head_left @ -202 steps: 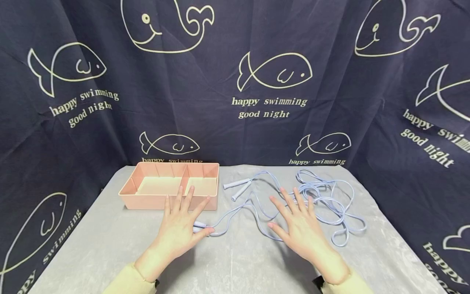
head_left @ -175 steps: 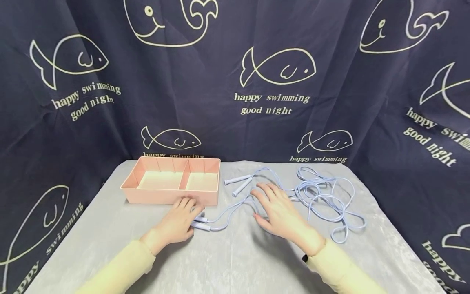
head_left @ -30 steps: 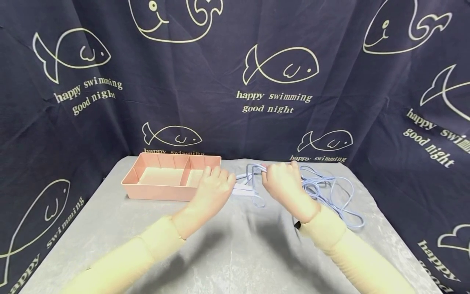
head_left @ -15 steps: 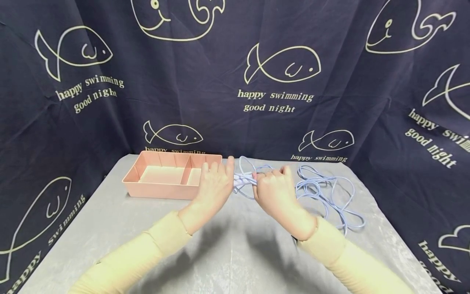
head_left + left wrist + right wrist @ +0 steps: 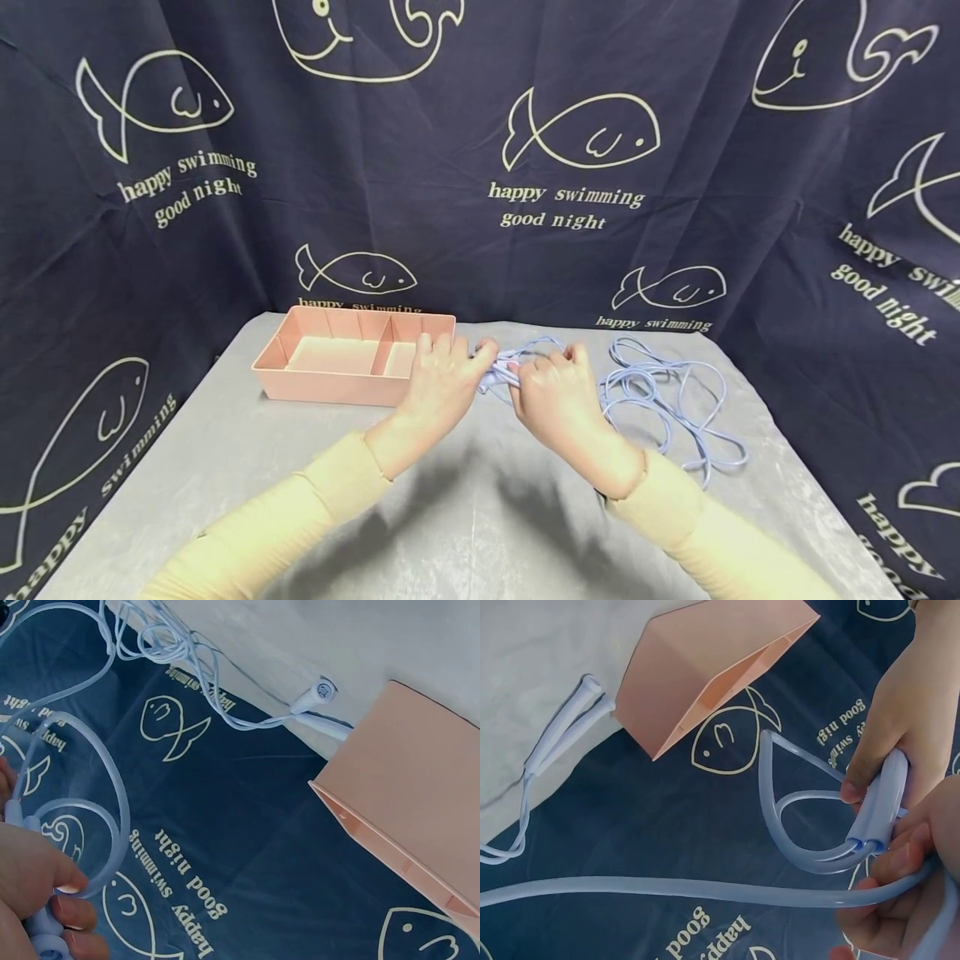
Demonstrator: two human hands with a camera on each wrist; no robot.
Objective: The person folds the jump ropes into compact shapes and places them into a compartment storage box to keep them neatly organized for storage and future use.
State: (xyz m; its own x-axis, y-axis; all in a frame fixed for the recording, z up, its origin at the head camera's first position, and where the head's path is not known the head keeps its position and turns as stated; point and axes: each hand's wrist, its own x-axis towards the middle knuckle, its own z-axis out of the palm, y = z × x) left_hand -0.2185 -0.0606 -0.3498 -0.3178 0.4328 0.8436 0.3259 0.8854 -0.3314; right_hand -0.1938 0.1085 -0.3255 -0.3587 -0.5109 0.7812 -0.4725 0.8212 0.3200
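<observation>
Two light blue jump ropes are in view. My left hand (image 5: 442,375) grips one rope's paired handles (image 5: 881,806) above the table, just right of the box. Close beside it, my right hand (image 5: 555,392) holds the same rope's cord (image 5: 667,889) between curled fingers. A short loop of cord (image 5: 112,795) bends back from the handle ends toward the hands. The other jump rope's two handles (image 5: 562,724) lie on the table, showing in both wrist views. Loose cord coils (image 5: 645,383) spread on the table to the right of my right hand.
A pink box (image 5: 330,389) with one divider stands at the back left, its right end close behind my left hand. Grey cloth covers the table (image 5: 472,533). Dark blue curtains (image 5: 450,167) with fish drawings enclose the back and sides.
Earlier both hands were spread open over the table; since then the left has picked up the handles and the right the cord. Lately the hands drew together, and the cord loop between them shrank.
</observation>
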